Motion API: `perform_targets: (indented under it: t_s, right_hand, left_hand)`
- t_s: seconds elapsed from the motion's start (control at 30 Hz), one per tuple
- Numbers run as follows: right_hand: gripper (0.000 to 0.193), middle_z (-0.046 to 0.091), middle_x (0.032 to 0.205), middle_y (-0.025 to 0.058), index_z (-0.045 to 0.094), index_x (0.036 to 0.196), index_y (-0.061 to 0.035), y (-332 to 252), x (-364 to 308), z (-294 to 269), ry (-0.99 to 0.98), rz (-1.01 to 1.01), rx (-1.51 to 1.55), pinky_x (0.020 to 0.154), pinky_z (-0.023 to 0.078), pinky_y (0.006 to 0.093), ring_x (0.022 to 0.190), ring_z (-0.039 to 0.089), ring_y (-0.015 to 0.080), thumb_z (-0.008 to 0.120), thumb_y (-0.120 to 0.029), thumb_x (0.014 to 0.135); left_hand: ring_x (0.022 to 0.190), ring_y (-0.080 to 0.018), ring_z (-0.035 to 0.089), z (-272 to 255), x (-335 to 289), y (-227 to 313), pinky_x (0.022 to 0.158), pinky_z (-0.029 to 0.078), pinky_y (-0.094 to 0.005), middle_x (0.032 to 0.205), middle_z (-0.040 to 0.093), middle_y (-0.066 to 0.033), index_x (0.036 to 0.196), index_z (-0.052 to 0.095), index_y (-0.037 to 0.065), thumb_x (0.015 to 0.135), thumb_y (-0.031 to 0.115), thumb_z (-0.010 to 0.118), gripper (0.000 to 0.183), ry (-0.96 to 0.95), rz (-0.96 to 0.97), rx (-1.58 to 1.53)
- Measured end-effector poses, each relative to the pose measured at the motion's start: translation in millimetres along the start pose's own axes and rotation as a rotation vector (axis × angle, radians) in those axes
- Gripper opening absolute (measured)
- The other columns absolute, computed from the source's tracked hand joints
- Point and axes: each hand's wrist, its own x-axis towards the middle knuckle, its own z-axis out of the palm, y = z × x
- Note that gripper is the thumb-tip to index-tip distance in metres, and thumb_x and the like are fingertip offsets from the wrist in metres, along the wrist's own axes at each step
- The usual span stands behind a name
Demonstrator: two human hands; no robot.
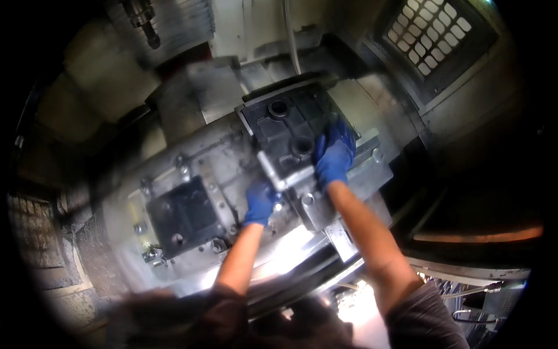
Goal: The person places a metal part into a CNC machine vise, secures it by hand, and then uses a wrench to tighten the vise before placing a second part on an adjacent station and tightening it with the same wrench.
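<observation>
A dark, square cast metal block (299, 116) with two round raised holes lies in a machine vise (363, 171). My right hand (336, 152), in a blue glove, rests on its near right part with the fingers stretched out. Along the block's near left corner runs a pale L-shaped metal bar (270, 170). Beside the lower end of that bar is my left hand (261, 202), also gloved in blue. Its fingers are smeared and partly hidden, so I cannot tell whether they grip the bar.
On the machine table (224, 148), to the left, a dark square plate (185, 218) sits among bolts and clamps. A spindle with a tool (142, 20) hangs at the far left. A grated window (429, 32) is in the wall at the far right.
</observation>
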Motion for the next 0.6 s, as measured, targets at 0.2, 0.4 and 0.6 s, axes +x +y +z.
perform_targets:
  t_s: [0.2,0.4,0.6]
  right_hand:
    - [0.045,0.048,0.139,0.0181,0.058,0.127,-0.0085,9.0,4.8,5.1,-0.027,0.006,-0.089,0.109,0.033,0.0484,0.128,0.044,0.0381,0.059,-0.027,0.086]
    - [0.044,0.049,0.137,0.0193,0.059,0.123,-0.0074,8.9,3.4,4.6,-0.007,0.001,-0.071,0.108,0.034,0.0484,0.125,0.045,0.0393,0.061,-0.024,0.083]
    - [0.043,0.050,0.135,0.0206,0.060,0.122,-0.0066,7.5,1.6,5.6,0.009,-0.004,-0.068,0.108,0.034,0.0482,0.126,0.045,0.0404,0.062,-0.023,0.082]
  left_hand:
    - [0.089,-0.0235,0.069,-5.4,7.0,53.1,0.079,0.054,-0.0345,0.098,0.071,-0.0115,0.111,0.066,0.004,0.071,0.006,0.077,0.041,-0.091,-0.013,0.354]
    - [0.099,-0.0165,0.065,-16.4,-8.8,38.5,0.088,0.051,-0.0295,0.105,0.068,-0.0068,0.117,0.061,-0.001,0.075,-0.013,0.062,0.043,-0.224,-0.204,-0.218]
    - [0.091,-0.0223,0.068,-2.8,2.7,58.3,0.079,0.054,-0.0325,0.101,0.070,-0.0107,0.112,0.063,0.002,0.071,0.004,0.072,0.042,-0.019,-0.237,-0.148]
